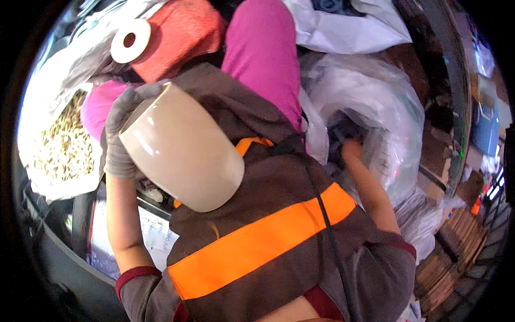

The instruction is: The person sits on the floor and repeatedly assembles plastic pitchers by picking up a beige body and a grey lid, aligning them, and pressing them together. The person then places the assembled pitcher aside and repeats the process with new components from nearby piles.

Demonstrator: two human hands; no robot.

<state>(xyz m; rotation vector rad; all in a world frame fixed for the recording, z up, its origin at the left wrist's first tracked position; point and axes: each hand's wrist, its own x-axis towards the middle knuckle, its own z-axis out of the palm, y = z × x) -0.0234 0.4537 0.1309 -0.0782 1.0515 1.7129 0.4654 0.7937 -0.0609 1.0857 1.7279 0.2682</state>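
My left hand [122, 129], in a grey knitted glove, grips a glossy beige barrel-shaped vase [188, 153] by its rim. The vase lies tilted over my lap, its base toward the lower right; its inside is turned away. On my right, my bare right hand [352, 152] reaches into the mouth of a clear plastic bag [386, 96]. Dark stuff lies inside that opening, and the fingers are lost in it, so what they touch cannot be made out.
At the left stands a white sack [32, 129] of small pale pieces [67, 142]. A white ring-shaped roll [130, 41] rests against a red block [182, 37] at the upper left. Stacked brown cardboard [453, 257] lies lower right; a blue container [486, 129] stands far right.
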